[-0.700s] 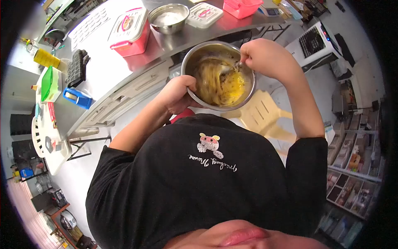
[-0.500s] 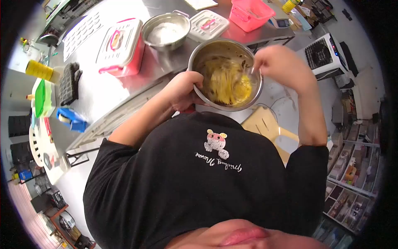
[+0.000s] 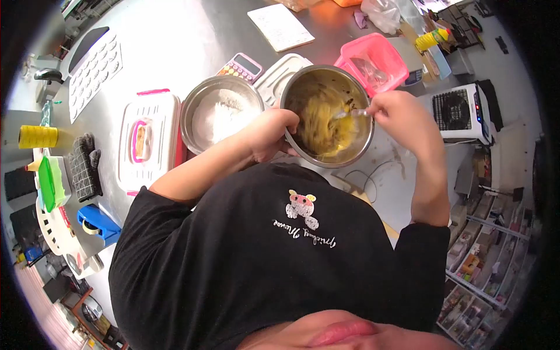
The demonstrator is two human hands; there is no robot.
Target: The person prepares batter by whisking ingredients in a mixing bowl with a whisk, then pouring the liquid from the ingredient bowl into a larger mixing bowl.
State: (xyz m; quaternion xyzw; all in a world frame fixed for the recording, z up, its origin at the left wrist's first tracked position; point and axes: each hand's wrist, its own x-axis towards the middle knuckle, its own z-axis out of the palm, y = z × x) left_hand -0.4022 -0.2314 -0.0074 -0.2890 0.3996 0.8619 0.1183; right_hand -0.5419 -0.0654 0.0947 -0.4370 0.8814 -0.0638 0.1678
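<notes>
A steel mixing bowl (image 3: 363,140) is tilted toward me in front of my chest. My left hand (image 3: 274,133) grips its left rim, thumb on the edge and fingers underneath. Inside lies a yellow mixture (image 3: 326,125) with dark streaks on the wall. Over the right rim, my right hand (image 3: 402,116) is closed on the handle of a pale stirring utensil (image 3: 359,112). Its lower end is blurred in the mixture, so its exact kind does not show. Beside my left forearm stands another steel bowl (image 3: 189,125) holding white powder (image 3: 224,114).
On the steel table (image 3: 175,52) are a lidded container (image 3: 160,131), a pink calculator (image 3: 240,67), a white lid (image 3: 277,79), a notebook (image 3: 281,28) and a pink tub (image 3: 385,61). A dark oven mitt (image 3: 86,166) and blue tape dispenser (image 3: 100,224) lie left.
My view has shifted, with the body nearer the table and more of its far side showing. The utensil has moved within the mixture; both hands keep their grips.
</notes>
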